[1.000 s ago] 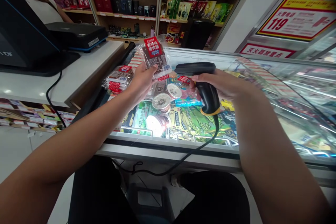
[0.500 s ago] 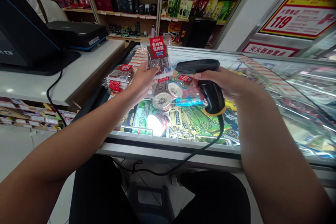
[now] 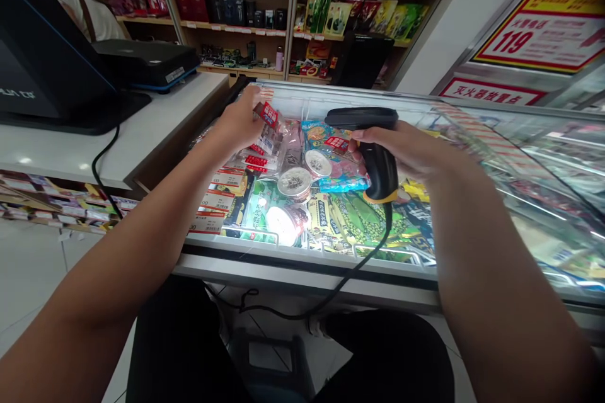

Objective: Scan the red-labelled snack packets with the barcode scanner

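My left hand (image 3: 241, 118) is closed at the edge of a clear pork jerky packet (image 3: 270, 129) with a red label, tilted over the left part of the glass-topped chest. Other red-edged packets (image 3: 256, 160) lie stacked just below it. My left hand and forearm partly hide what lies behind them. Around its handle, my right hand (image 3: 401, 145) grips a black barcode scanner (image 3: 382, 167), its head pointing left. Beneath the scanner lie another red-labelled packet (image 3: 338, 143) and a blue bag (image 3: 326, 184). White-lidded cups (image 3: 293, 182) are between the hands.
A white counter (image 3: 155, 132) with a black monitor (image 3: 42, 56) and a flat black device (image 3: 142, 60) stands at left. The scanner cable (image 3: 350, 286) hangs over the chest's front rim (image 3: 302, 267). Stocked shelves (image 3: 236, 28) and a person (image 3: 89, 9) are behind.
My left hand has moved left and down with the packet, which was upright before the scanner and now tilts low over the other packets. My right hand and the scanner have hardly moved.
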